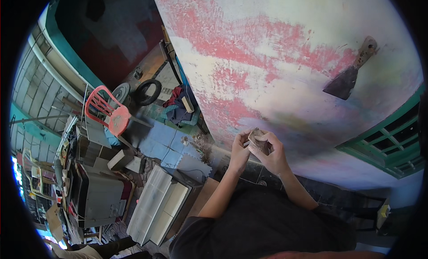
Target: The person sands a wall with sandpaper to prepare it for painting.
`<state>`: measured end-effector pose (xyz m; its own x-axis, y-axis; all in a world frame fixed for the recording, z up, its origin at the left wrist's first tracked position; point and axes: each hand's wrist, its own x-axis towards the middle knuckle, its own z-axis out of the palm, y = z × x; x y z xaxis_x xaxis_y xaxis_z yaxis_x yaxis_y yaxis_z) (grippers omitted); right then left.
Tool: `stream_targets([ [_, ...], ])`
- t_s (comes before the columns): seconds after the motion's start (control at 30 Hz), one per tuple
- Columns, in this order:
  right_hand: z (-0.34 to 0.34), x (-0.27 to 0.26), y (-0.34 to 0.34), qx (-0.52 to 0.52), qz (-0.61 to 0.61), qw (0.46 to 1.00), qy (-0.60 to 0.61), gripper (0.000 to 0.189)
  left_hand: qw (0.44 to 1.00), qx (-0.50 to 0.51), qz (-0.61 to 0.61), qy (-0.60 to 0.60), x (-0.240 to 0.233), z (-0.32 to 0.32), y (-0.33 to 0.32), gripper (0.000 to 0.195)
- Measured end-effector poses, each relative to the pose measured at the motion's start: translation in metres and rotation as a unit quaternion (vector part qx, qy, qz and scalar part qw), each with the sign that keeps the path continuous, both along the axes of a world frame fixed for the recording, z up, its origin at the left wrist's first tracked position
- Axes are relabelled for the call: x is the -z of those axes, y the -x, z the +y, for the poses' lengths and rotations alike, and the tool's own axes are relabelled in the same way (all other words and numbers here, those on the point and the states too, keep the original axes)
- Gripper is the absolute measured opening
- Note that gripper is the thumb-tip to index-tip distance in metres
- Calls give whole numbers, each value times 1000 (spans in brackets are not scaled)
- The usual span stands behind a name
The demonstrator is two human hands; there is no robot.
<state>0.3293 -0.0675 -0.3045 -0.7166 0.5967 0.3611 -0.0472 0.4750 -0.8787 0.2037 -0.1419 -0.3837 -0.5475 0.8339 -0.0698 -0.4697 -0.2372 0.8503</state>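
Observation:
Both my hands are raised together before my chest, close to the painted wall (227, 48). A small brown, crumpled-looking piece (256, 136), possibly folded sandpaper, is held between them. My left hand (240, 150) grips its left edge with the fingertips. On its right side, my right hand (272, 155) pinches it with thumb and fingers. The wall shows patches of pink paint and whitish coating. A scraper (344, 80) with a wide dark blade and a worn wooden handle hangs or rests against the wall at upper right, apart from my hands.
A green-framed window (391, 142) is in the wall at right. At left are a red plastic chair (118, 120), a black tyre (148, 92), a white-and-dark cabinet (152, 205) and piled household items. Part of another person (83, 252) shows at lower left.

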Motion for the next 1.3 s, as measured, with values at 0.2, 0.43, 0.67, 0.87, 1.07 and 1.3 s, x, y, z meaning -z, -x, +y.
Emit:
stream_targets([
  [0.2, 0, 2, -5, 15, 20, 1000, -13, 38, 1000, 3, -4, 18, 4, 3, -3, 55],
  [0.43, -1, 2, -4, 72, 19, 995, -65, 38, 999, -9, 28, 25, -7, 2, -6, 43],
  [0.67, -5, 6, 1, 111, 19, 992, -56, 29, 1000, 1, 28, -2, 5, -5, -1, 23],
  [0.87, -8, 4, 4, 128, 31, 990, -58, 23, 999, 50, -12, -18, 0, -12, 4, 15],
  [1.07, 5, 17, 1, 162, 42, 985, -39, 20, 996, 81, -18, -44, -8, -11, 11, 25],
  [1.3, 8, 19, -18, 209, 59, 974, -65, 21, 990, 132, 5, -50, -30, 5, -6, 28],
])
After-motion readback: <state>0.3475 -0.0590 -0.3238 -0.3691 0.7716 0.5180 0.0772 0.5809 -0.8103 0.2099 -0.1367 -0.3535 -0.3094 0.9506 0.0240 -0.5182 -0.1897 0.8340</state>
